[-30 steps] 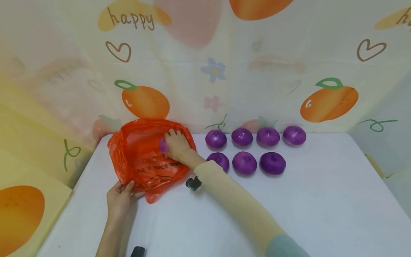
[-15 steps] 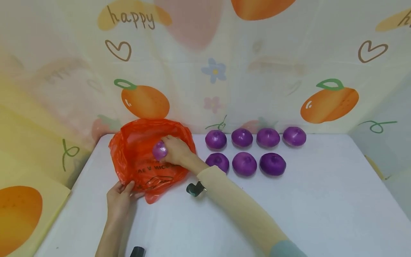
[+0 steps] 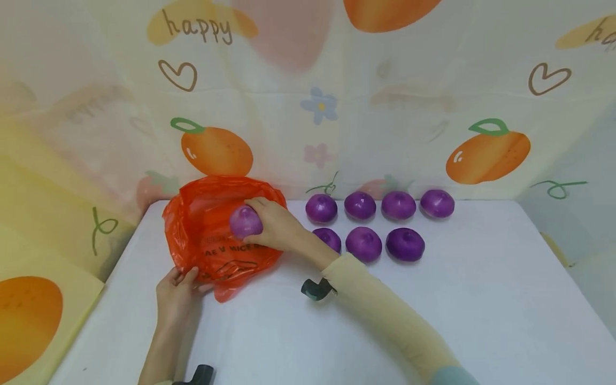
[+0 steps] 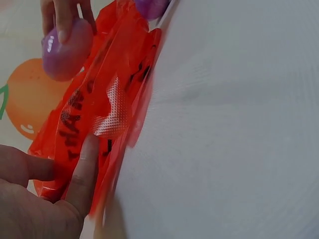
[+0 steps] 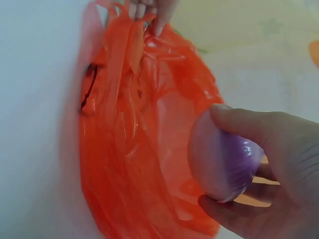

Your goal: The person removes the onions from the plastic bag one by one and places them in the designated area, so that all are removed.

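My right hand (image 3: pixel 279 227) grips a shiny purple onion (image 3: pixel 245 222) at the open mouth of a red plastic bag (image 3: pixel 176 238). In the right wrist view the thumb lies along one side of the onion (image 5: pixel 224 157) and the fingers curl round the other. The bag stands on the left of the table with black lettering on it. At its near left edge, my left hand (image 3: pixel 174 294) pinches the plastic between thumb and fingers. The left wrist view shows a fingertip against the lettered side of the bag (image 4: pixel 75 119).
Several more purple onions sit right of the bag in two rows, among them a light one (image 3: pixel 363 244) and a dark one (image 3: pixel 405 245). The white table (image 3: pixel 289 342) ends at a printed curtain (image 3: pixel 385 123). Black wrist devices (image 3: pixel 316 289) ride near both hands.
My right hand has drawn back up and slightly right, bringing the onion from deeper inside the bag to its mouth, where more of it shows. My left hand keeps its hold on the edge.
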The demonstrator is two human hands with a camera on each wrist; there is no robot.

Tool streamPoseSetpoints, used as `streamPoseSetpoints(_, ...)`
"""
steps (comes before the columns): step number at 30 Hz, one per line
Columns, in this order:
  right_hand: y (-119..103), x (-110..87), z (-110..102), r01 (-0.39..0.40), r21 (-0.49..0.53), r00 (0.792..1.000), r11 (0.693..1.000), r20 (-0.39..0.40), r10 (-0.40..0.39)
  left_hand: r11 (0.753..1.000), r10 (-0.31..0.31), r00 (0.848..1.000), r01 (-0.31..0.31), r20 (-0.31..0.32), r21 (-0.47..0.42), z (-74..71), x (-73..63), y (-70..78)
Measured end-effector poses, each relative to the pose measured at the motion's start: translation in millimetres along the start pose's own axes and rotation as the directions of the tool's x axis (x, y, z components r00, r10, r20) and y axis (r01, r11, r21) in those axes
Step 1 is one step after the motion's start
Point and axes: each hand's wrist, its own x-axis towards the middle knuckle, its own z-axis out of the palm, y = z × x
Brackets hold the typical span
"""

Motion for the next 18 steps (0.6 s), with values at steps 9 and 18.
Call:
streamPoseSetpoints(9, -3, -22.3, -9, -0.014, 0.013, 1.0, 1.0, 0.016, 0.014, 0.999, 0.032, 0.999, -0.031, -0.039, 0.014, -6.8, 0.8, -1.5)
streamPoseSetpoints(18, 20, -54.4, -28, -0.034, 0.122, 0.999, 0.992, -0.031, 0.038, 0.998, 0.052, 0.998, -0.053, -0.03, -0.021, -12.6, -5.8, 2.4)
